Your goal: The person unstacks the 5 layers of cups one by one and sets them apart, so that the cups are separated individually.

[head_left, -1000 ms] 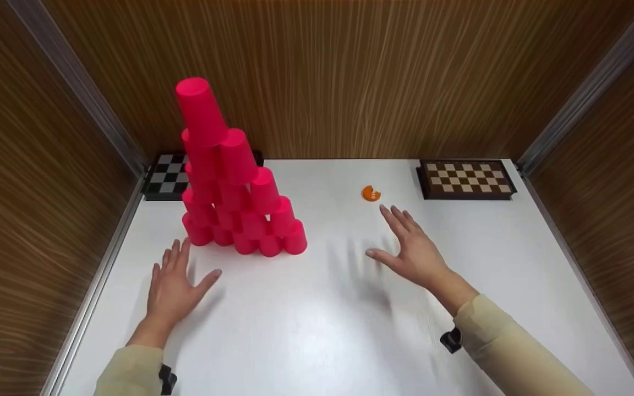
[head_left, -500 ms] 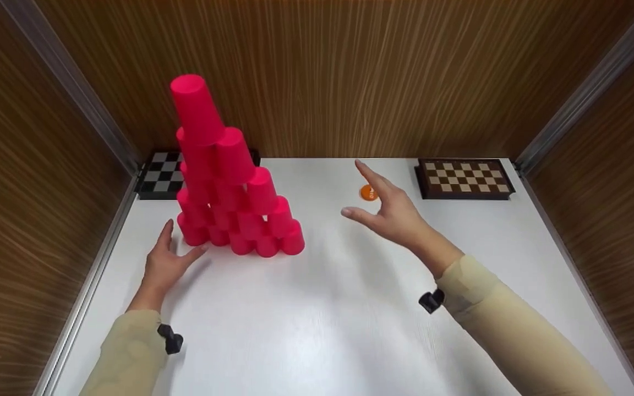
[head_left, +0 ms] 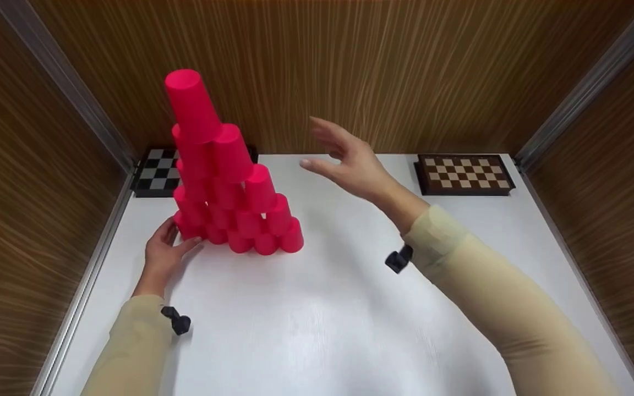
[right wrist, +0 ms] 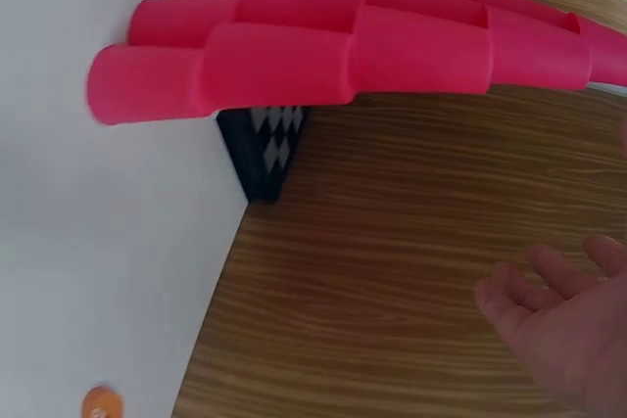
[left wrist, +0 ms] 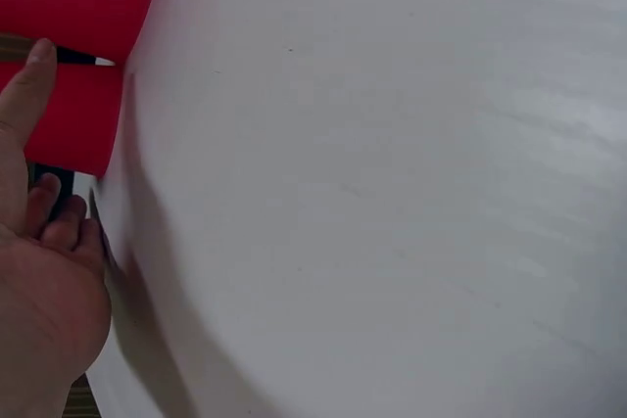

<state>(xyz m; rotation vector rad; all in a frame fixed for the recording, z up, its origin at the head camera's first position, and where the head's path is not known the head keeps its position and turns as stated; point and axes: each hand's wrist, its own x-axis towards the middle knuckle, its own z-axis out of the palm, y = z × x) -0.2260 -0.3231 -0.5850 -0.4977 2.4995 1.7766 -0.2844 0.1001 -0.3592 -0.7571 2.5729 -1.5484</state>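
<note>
1. A pink cup tower [head_left: 228, 192] stands on the left part of the white worktop [head_left: 306, 319], with all the cups that show upside down
2. One single cup [head_left: 193, 107] sits at the very top
3. The left hand [head_left: 163, 256] is wide, low down by the left end of the tower, with its thumb in front of a bottom cup [left wrist: 78, 119]; I cannot tell if it touches
4. The right hand [head_left: 350, 165] is up in the air, right of the tower and well apart from it, with its thumb and fingers spread
5. A black and grey checked board [head_left: 154, 175] lies behind the tower, partly hidden by it
6. A brown checked board [head_left: 464, 175] lies at the back right
7. The right wrist view shows a small orange thing [right wrist: 102, 403] on the worktop
</note>
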